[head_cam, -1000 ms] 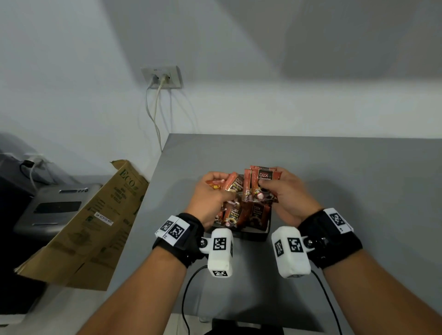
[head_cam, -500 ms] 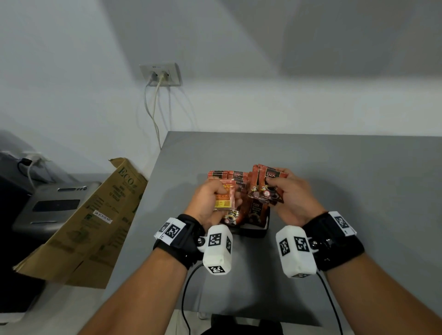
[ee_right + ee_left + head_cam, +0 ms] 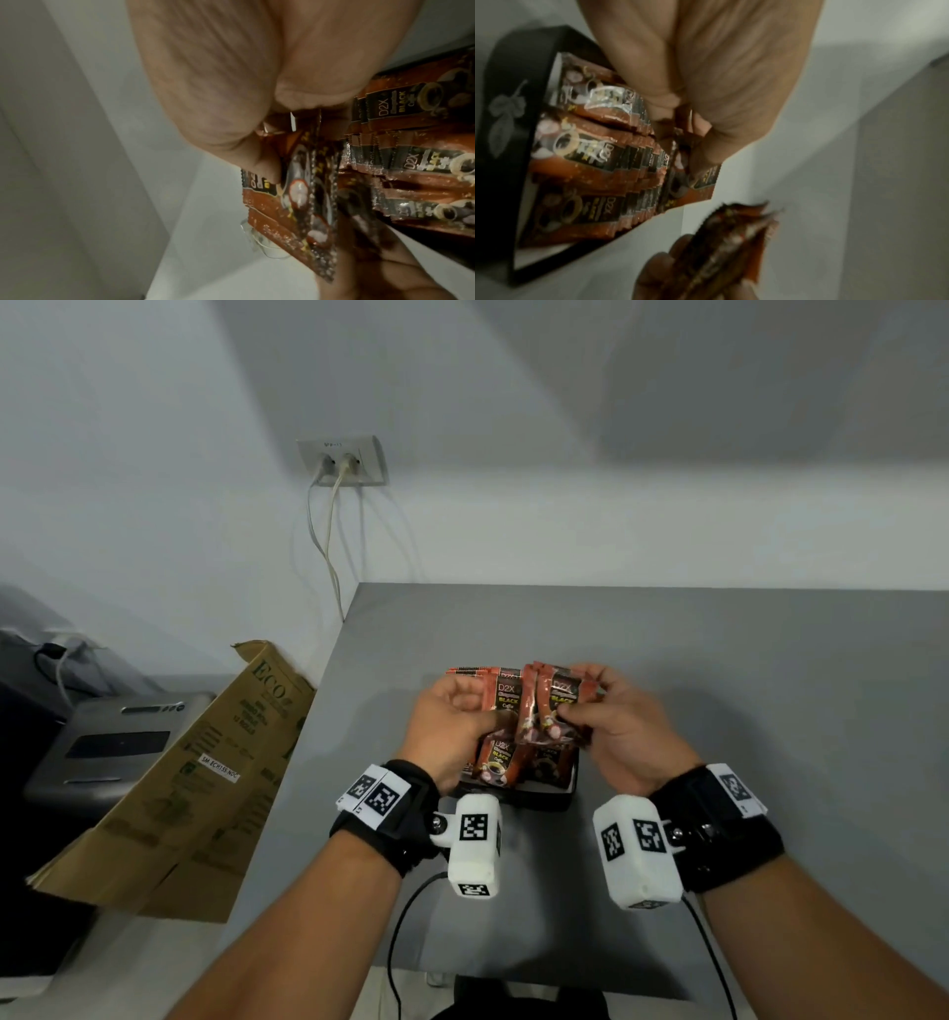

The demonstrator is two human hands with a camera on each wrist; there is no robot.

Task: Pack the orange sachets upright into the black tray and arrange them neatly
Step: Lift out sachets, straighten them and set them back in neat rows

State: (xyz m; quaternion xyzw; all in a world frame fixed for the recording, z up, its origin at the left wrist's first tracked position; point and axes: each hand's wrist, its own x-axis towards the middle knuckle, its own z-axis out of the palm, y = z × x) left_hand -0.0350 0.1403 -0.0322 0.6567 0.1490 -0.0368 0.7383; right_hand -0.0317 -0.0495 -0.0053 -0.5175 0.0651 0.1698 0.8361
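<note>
The right hand (image 3: 624, 729) pinches a few sachets (image 3: 557, 711) upright just above the tray (image 3: 544, 796), right of the row that the left hand (image 3: 447, 731) grips.

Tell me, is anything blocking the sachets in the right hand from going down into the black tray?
Only other sachets: the right hand holds its bunch above the black tray, where standing sachets and the left hand crowd the opening.
</note>
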